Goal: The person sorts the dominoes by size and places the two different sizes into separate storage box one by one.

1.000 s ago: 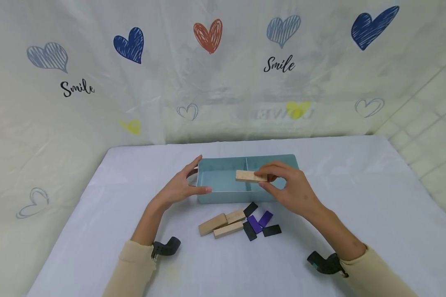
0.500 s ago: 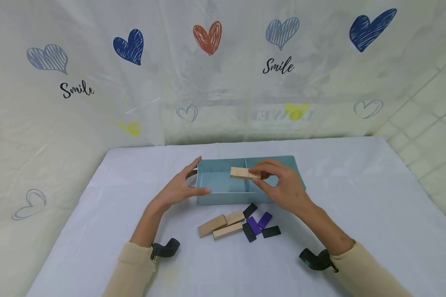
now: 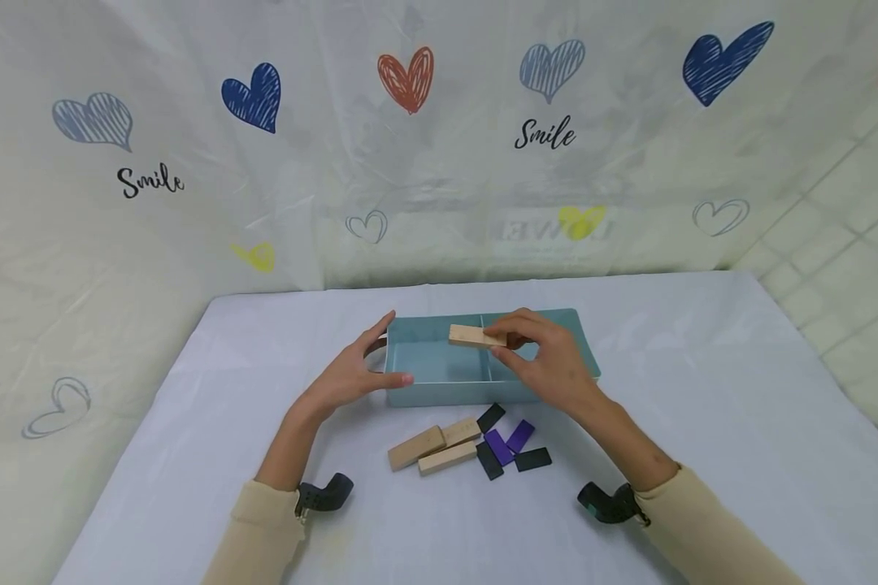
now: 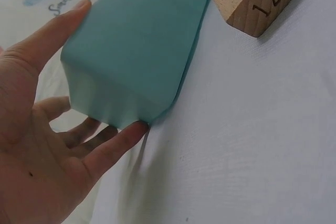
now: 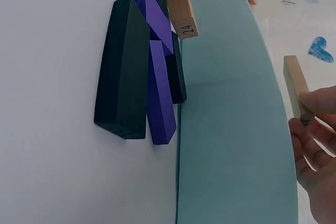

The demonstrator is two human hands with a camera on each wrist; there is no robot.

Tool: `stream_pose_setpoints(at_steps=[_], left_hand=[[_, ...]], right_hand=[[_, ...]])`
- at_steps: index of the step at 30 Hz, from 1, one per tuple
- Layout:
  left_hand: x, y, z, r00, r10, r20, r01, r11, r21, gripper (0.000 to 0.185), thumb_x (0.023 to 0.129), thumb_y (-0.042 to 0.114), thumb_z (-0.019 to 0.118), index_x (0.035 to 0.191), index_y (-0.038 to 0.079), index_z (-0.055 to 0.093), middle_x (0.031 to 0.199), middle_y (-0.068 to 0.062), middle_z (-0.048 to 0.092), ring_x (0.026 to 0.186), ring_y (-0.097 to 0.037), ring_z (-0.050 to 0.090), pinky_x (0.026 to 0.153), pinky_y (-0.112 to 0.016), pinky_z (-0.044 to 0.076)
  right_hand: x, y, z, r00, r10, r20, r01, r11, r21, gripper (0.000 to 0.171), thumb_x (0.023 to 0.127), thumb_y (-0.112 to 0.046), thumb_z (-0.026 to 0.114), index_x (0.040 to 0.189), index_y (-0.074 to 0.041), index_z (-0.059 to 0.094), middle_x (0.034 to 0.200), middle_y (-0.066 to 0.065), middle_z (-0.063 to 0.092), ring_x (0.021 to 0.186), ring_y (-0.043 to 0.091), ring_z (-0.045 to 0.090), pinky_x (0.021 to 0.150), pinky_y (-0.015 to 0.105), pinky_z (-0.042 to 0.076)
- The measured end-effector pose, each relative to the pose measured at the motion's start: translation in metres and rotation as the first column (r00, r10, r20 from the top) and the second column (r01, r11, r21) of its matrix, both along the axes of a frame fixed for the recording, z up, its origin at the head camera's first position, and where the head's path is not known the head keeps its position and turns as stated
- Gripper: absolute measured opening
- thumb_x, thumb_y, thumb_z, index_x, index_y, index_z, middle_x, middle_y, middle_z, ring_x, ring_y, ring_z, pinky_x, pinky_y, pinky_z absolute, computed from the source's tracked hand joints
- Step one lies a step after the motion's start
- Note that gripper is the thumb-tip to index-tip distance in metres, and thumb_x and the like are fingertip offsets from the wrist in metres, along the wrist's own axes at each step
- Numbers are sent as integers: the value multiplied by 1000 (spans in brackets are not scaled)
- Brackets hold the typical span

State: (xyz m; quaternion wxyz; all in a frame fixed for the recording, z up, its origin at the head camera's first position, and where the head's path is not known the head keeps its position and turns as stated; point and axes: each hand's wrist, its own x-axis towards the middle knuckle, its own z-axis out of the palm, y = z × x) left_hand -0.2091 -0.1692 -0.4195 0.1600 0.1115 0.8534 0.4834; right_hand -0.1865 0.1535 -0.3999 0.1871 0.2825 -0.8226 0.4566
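Observation:
A pale blue divided box (image 3: 439, 395) stands on the table. My left hand (image 3: 346, 374) is spread at its left end, thumb at the front rim and fingers reaching along the end wall; in the left wrist view the fingertips touch the box. Above the box, near its divider, my right hand (image 3: 552, 361) pinches a light wooden block (image 3: 468, 335) between thumb and fingers. The right wrist view also has this wooden block (image 5: 295, 80) held at one end. Part of the right compartment is hidden behind the right hand.
In front of the box lie several wooden blocks (image 3: 448, 458), some with printed numbers. Beside them are black blocks (image 3: 532, 460) and purple blocks (image 3: 499, 447), close together. A white cloth covers the table (image 3: 666, 366); a sheet printed with hearts (image 3: 406, 79) hangs behind.
My right hand has moved left and slightly toward the back with the wooden block, which now hovers over the left compartment beside the divider. The left hand keeps its place at the box.

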Motion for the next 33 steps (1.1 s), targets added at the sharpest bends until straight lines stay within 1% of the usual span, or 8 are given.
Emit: stream_pose_setpoints(at_steps=[3, 9, 11, 18, 25, 31, 33], left_hand=[[0, 0, -1, 1000, 0, -2, 0, 1000, -1, 108, 81, 48, 88, 162, 52, 17, 174, 1, 24, 162, -27, 25, 120, -62, 38], [0, -1, -2, 1000, 1, -4, -1, 1000, 0, 108, 81, 49, 88, 163, 51, 18, 174, 1, 24, 162, -27, 26, 119, -61, 39], [0, -2, -3, 1000, 1, -4, -1, 1000, 1, 108, 80, 49, 88, 162, 52, 18, 174, 1, 24, 161, -26, 26, 119, -61, 39], [-1, -1, -3, 1000, 5, -8, -5, 1000, 1, 108, 80, 48, 88, 162, 52, 19, 173, -1, 26, 161, -27, 27, 119, -62, 38], [-1, 1, -2, 1000, 16, -7, -16, 1000, -11, 110, 80, 48, 88, 165, 46, 19, 173, 0, 27, 161, -28, 28, 119, -63, 37], [-1, 1, -2, 1000, 13, -7, -13, 1000, -10, 108, 80, 48, 88, 162, 52, 19, 173, 1, 26, 161, -27, 28, 120, -61, 38], [-1, 0, -2, 1000, 12, -7, -12, 1000, -8, 108, 80, 48, 88, 162, 52, 19, 173, 1, 26, 161, -27, 27, 119, -61, 39]], right_hand=[[-1, -4, 0, 1000, 0, 10, 0, 1000, 4, 30, 85, 5, 82, 111, -10, 79, 105, 3, 75, 85, 12, 64, 78, 32, 61], [-1, -10, 0, 998, -2, 68, 2, 1000, 13, 29, 86, 2, 81, 113, -10, 79, 108, 3, 74, 87, 12, 65, 80, 37, 62], [-1, -12, 0, 997, -5, 83, 3, 1000, 17, 28, 87, 1, 81, 113, -10, 79, 108, 3, 74, 87, 12, 65, 81, 37, 62], [-3, -15, 0, 995, -8, 103, 6, 1000, 19, 28, 87, 2, 81, 113, -10, 79, 107, 3, 74, 88, 13, 65, 82, 37, 62], [-6, -18, 0, 994, -9, 109, 4, 999, 49, 28, 88, 1, 80, 114, -11, 79, 108, 2, 73, 88, 12, 65, 83, 39, 62], [-9, -24, 0, 993, -2, 115, -5, 998, 56, 26, 89, -2, 80, 114, -10, 79, 109, 2, 74, 88, 13, 65, 83, 40, 62], [-10, -26, -1, 993, -1, 121, -7, 998, 59, 26, 90, -2, 80, 114, -10, 79, 108, 2, 74, 88, 14, 65, 83, 41, 62]])
